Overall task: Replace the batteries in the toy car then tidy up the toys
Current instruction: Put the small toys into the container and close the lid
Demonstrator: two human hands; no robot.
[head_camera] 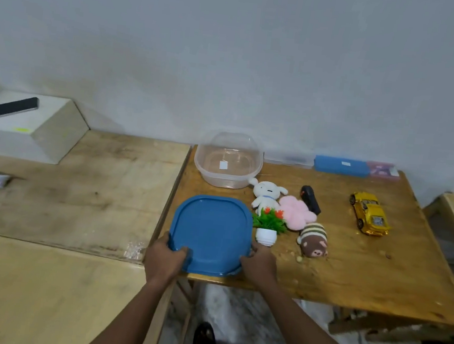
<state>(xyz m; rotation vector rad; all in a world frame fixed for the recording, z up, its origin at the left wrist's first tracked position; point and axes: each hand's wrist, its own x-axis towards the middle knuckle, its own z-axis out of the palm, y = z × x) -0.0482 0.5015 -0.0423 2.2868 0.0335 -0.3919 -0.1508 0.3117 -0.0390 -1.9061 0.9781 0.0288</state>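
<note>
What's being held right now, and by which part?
The flat blue plastic lid: left hand grips its near-left corner, right hand its near-right corner.

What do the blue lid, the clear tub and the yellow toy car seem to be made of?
Blue lid: likely matte plastic, uniform colour, moulded rim.
Clear tub: transparent plastic, see-through walls.
Yellow toy car: glossy, gold-like shine; metal or coated plastic, unclear.
</note>
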